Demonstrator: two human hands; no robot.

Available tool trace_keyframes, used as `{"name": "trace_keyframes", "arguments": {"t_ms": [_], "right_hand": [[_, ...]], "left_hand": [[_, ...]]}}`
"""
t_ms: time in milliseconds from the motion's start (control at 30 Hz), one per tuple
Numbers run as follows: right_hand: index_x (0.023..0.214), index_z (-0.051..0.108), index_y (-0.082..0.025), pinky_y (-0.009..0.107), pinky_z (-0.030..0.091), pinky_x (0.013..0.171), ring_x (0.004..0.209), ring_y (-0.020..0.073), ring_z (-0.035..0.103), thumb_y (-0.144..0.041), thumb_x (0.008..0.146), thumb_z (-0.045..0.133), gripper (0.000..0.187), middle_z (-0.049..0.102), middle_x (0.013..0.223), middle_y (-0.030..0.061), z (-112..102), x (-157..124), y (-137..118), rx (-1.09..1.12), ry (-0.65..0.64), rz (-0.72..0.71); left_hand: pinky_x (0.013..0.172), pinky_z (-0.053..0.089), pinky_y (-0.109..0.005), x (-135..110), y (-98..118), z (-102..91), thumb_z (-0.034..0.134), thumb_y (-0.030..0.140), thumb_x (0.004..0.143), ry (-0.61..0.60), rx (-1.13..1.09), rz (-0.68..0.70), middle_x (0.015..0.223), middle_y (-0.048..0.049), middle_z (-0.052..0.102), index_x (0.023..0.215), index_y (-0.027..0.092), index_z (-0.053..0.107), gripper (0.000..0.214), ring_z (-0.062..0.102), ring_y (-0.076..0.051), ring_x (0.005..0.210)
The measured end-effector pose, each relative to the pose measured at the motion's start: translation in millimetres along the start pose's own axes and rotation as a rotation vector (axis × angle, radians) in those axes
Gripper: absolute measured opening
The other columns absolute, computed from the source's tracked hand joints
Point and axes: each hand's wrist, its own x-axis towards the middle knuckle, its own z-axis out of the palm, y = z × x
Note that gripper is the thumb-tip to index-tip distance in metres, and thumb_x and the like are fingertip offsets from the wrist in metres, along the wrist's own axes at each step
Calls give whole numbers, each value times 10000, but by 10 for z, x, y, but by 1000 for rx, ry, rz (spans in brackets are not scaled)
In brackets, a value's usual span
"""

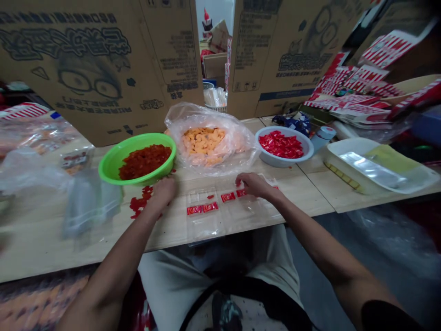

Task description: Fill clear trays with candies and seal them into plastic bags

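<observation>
My left hand [165,189] is closed low on the table, beside loose red pieces [140,202] and just below the green bowl [113,176] of dark red pieces. Its fingertips are hidden, so anything in them cannot be seen. My right hand [253,185] hovers over a clear plastic tray [237,212], fingers curled together; what they hold, if anything, is too small to make out. Red packets [228,197] lie in that tray, partly under the hand. Another clear tray [203,227] to its left holds two red packets [202,208] and a small red piece [210,196].
Behind the trays sits an open plastic bag [241,133] of orange pieces. A pale blue bowl [282,161] of red packets is right of it. Farther right stands a white tub [389,181]. Cardboard boxes [103,59] wall off the back. Clear plastic bags [91,202] lie left.
</observation>
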Motion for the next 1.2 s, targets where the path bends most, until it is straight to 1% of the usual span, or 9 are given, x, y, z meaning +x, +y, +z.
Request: {"name": "trace_keyframes", "arguments": {"t_ms": [100,233,367,467,567,700,800,967,1200], "right_hand": [[1067,715,-154,248,412,825,933,186,623,42,735,473,455,705,1034,74,-53,-69,141,12,102,74],[1247,675,-183,293,408,862,1010,224,569,8,745,513,561,619,1124,119,28,-176,147,-105,72,-31],[1211,700,-191,312,418,851,993,234,554,-38,782,504,496,594,1098,124,74,-234,155,-90,121,-36],[1184,696,-139,317,432,885,1001,230,570,-30,823,417,469,618,1090,135,-3,-354,391,28,392,221],[1162,672,-109,355,446,921,1017,252,579,-60,837,394,430,635,1085,150,-28,-604,676,60,598,517],[1186,639,-122,345,464,936,1027,246,584,-128,843,459,387,628,1113,149,205,-953,778,60,533,611],[1200,621,-111,349,475,936,1032,251,580,-133,819,498,401,609,1112,159,442,-1094,691,49,500,559],[1210,606,-168,361,501,913,1017,249,578,-84,799,475,439,599,1050,132,641,-1151,597,70,584,493],[1164,605,-185,412,524,879,975,275,584,-96,792,447,414,575,1017,139,781,-1130,661,55,669,499]], "left_hand": [[870,523,-469,44,-55,86,358,41,868,27,45,-3,1137,-288,659,1086,11,677,388,654,-380,1074],[834,530,-416,25,-82,86,396,56,865,64,72,-22,1114,-258,676,1085,47,683,361,675,-350,1027],[836,519,-379,-106,165,-51,470,148,888,144,-49,19,1063,-200,707,1101,79,686,312,681,-300,960],[852,506,-303,-287,723,-135,531,200,884,211,-365,287,1011,-97,725,1012,146,721,235,669,-217,917],[796,508,-256,-444,1526,-137,566,183,865,155,-604,547,954,-48,728,1005,173,716,205,666,-170,853],[820,510,-285,-445,2548,-39,557,142,879,88,-507,777,939,-79,733,963,149,705,171,673,-189,877],[868,509,-332,-324,3001,87,524,109,884,74,-406,868,982,-136,727,943,117,711,196,669,-229,948],[860,521,-369,-230,3167,281,567,55,800,19,-270,991,896,-168,728,799,116,727,171,675,-258,912],[848,526,-344,-453,2950,220,598,111,800,63,-234,987,884,-129,742,829,234,741,191,687,-240,902]]}}
